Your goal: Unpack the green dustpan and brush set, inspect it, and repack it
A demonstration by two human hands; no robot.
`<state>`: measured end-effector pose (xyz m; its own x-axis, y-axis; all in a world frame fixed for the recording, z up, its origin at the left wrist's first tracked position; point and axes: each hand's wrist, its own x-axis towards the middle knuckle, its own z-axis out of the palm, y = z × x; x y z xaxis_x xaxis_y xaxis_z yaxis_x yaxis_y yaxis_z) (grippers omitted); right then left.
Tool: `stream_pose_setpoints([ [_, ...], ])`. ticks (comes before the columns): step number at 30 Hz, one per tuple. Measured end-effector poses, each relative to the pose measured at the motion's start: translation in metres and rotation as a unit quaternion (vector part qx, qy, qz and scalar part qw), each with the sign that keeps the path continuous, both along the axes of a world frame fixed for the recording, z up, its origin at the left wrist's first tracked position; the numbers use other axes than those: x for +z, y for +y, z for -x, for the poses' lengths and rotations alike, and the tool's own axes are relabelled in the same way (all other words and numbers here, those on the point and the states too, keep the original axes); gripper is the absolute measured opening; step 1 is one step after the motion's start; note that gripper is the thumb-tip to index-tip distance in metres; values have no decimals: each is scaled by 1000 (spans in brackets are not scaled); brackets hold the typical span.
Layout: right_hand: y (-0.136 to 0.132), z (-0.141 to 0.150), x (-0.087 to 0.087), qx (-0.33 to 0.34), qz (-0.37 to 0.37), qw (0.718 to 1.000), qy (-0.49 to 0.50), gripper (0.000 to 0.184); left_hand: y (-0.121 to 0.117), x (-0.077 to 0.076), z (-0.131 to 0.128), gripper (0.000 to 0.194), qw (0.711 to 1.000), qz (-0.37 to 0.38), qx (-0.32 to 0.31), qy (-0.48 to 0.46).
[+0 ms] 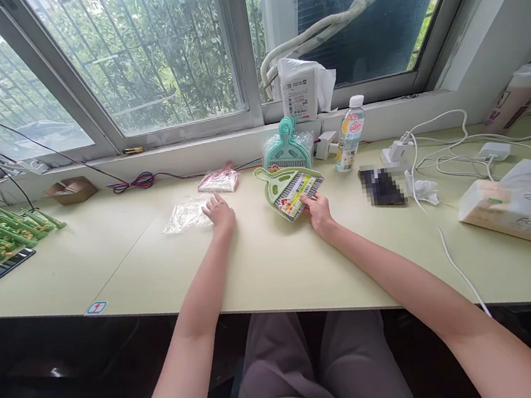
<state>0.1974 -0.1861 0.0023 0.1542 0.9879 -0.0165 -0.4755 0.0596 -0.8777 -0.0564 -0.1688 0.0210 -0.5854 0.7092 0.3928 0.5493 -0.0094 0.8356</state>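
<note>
Your right hand [318, 209] pinches the near corner of the green dustpan set [290, 191], which lies flat on the counter [274, 269] with its handle pointing to about ten o'clock and its printed card facing up. Your left hand [219, 212] rests open, palm down, on the near edge of an empty clear bag [186, 215] at nine o'clock from the set. By the look of it, one set is out and unbagged, the bag is ready but not opened, and nothing is inside it yet.

At twelve o'clock, a stack of bagged teal dustpans [288, 144] stands against the wall; a bagged pink one [219, 180] lies at eleven. A water bottle [349, 134] stands upright at one o'clock, close enough to knock over. From two to four o'clock lie a dark blurred object [382, 186], white cables [437, 139] and a tissue pack [522, 206].

You have open counter towards six o'clock, right to the near edge, and between your hands. Green sticks [3, 231] lie well apart at nine.
</note>
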Motion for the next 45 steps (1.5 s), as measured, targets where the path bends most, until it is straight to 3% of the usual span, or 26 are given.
stream_pose_setpoints([
  [2, 0, 0, -1, 4, -6, 1000, -5, 22, 3, -3, 3, 17, 999, 29, -13, -43],
  [5, 0, 1, -2, 7, -9, 1000, -12, 24, 4, -2, 4, 21, 995, -7, -47, -83],
  [8, 1, 1, -3, -4, -11, 1000, -7, 25, -1, 5, -1, 32, 994, -28, -65, 82],
  [11, 1, 0, -3, -17, -10, 1000, -3, 23, -8, 11, -10, 43, 955, -50, -48, 289],
  [14, 2, -1, -2, -29, -6, 1000, 0, 20, -10, 11, -15, 44, 922, -68, -48, 379],
  [16, 2, -1, -2, -35, -1, 999, 0, 19, -9, 8, -14, 42, 911, -42, -63, 406],
  [21, 0, -1, -1, -22, -4, 1000, -13, 20, -2, 2, -6, 35, 918, 76, -77, 382],
  [26, 1, 1, -3, 1, -4, 999, -39, 20, 0, -2, -16, 26, 936, 86, -27, 340],
  [29, 3, 1, -4, 10, 4, 998, -56, 19, 0, -6, -20, 43, 929, 122, -57, 344],
  [34, 5, 0, -3, 34, 30, 997, -63, 16, 2, -10, -14, 51, 921, 175, -106, 330],
  [39, 5, -1, 2, 39, 58, 996, -52, 12, 4, -9, -14, 49, 923, 158, -100, 335],
  [45, 3, -1, 4, 12, 61, 997, -33, 12, 2, -8, -22, 51, 936, 72, -104, 328],
])
